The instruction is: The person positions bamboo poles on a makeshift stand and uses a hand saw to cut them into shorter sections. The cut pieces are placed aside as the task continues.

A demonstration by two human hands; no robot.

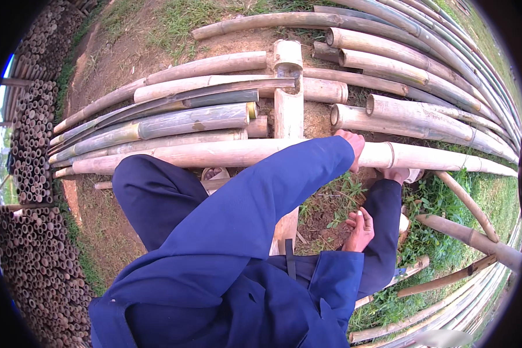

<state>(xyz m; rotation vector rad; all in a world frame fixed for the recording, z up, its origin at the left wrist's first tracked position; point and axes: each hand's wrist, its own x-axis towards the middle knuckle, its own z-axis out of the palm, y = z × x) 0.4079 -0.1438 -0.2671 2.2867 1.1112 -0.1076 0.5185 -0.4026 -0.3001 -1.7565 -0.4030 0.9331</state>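
Pole (232, 152): long pale bamboo lying left to right across the scene, just beyond your knees and crossing over a notched post (288, 116) that runs from near to far beneath it.

Nearest, your right hand (359, 229) rests against your right leg (384, 220), fingers loosely apart and bent. Nothing can be made out in it. It is well apart from the pole.

Beyond it, your left arm in its blue sleeve (255, 203) reaches across to the right. Your left hand (352, 144) lies on top of the pole, fingers together and bent over its far side. The thumb and the underside of the grasp are hidden, so you cannot tell whether the hand clamps the pole or only steadies it.

Left of the post, more bamboo (174, 124) lies side by side, touching. Far right is a second pile (400, 69). Grass (441, 232) grows near right, and stacked cut ends (35, 261) fill the far left.

Judged step: the pole is being held in place on the post with one hand, before any further handling. Any shift of so long a pole would call for your free right hand on it too, set apart from the left, since a one-handed hold right of the post may let the left end swing or roll.
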